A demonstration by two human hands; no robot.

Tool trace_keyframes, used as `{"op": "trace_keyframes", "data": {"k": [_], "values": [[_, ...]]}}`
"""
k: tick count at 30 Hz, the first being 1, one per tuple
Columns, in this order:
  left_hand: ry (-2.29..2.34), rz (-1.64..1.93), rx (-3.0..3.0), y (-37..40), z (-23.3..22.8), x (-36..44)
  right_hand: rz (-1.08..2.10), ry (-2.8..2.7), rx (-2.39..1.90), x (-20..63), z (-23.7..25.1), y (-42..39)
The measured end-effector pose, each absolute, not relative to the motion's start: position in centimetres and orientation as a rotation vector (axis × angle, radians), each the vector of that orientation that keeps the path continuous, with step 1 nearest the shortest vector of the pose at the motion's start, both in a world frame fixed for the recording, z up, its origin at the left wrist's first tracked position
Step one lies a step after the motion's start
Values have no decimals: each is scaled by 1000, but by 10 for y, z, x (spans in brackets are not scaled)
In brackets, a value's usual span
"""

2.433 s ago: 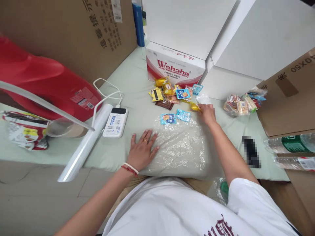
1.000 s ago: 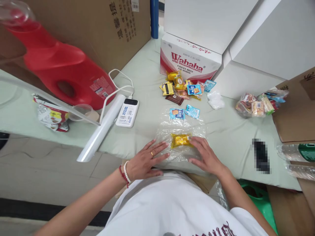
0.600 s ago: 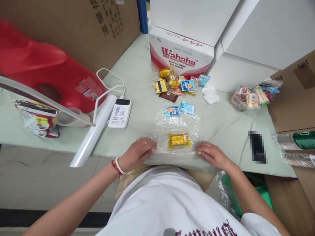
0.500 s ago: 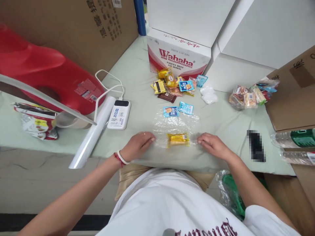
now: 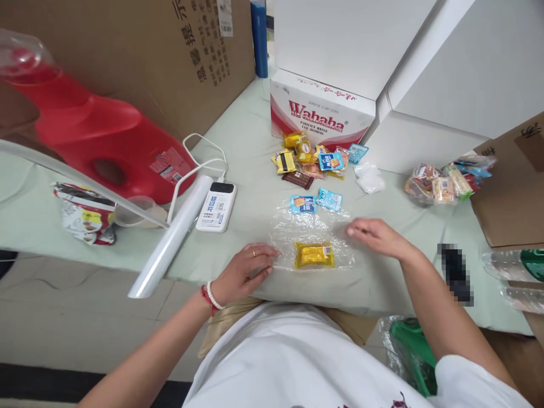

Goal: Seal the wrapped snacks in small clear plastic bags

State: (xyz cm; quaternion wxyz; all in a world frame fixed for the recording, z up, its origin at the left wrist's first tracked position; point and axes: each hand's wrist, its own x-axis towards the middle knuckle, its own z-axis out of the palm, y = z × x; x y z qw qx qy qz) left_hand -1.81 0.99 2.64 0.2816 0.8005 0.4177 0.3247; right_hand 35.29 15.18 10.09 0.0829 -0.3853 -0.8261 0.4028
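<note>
A clear plastic film [image 5: 284,231] lies crinkled on the cloth-covered table in front of me. On its near part rests a snack in a yellow wrapper [image 5: 315,255], and two blue snack packets [image 5: 303,204] sit at its far edge. My left hand [image 5: 246,271] is open at the film's left edge, thumb apart from the fingers, fingertips touching or just over the film. Beside the film's right edge is my right hand [image 5: 379,237], its fingers drawn together in a pinch. Whether any film is between those fingertips cannot be made out.
Several wrapped snacks [image 5: 312,161] are piled before a Wahaba box [image 5: 318,116]. A white power bank [image 5: 216,207], a white roll [image 5: 170,238] and a red jug [image 5: 114,136] stand to the left. On the right are bagged snacks [image 5: 442,184] and plastic bottles [image 5: 505,266].
My left fingers have spread from a pinch at the film's left edge. My right hand has moved farther along the film's right side, away from me. The view has shifted slightly.
</note>
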Motion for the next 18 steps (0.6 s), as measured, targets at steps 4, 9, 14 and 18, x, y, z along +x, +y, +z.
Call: {"op": "trace_keyframes", "data": {"k": [4,9,14,18], "values": [[1069,903,2243,-4,26,-14,570,-2626,-1385,271,82,209],[1049,911,2283,-19,29,-12,494,-2889,-1671,206,67,251],[1126,897,2325,-35,15,-7,566,-2871,-1827,214,60,247],[1230,877,2431,-42,1,3,998,-2665,-1733,229,50,246]]}}
